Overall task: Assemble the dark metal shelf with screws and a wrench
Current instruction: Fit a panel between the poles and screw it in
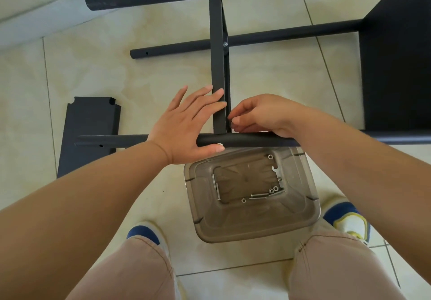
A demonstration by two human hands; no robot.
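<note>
Knees (pixel 130 269) frame a clear bin (pixel 251 229) with screws (pixel 258 196) and a wrench (pixel 277 176). Beyond it the shelf (pixel 218 43) lies on the floor. Left hand (pixel 184 124) presses flat on its tube, thumb at a screw head (pixel 220 144). Right hand (pixel 258 115) pinches something small at the joint.

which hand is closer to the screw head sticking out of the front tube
Left. The left hand has its thumb tip touching the screw head on the front tube; the right hand is above the tube, apart from it.

The left hand (pixel 184 122) is pressing flat on the shelf's upright panel (pixel 218 66) – the right hand (pixel 258 115) is pinching something small just beside it, above the clear bin (pixel 303 208) of screws (pixel 258 196).
</note>
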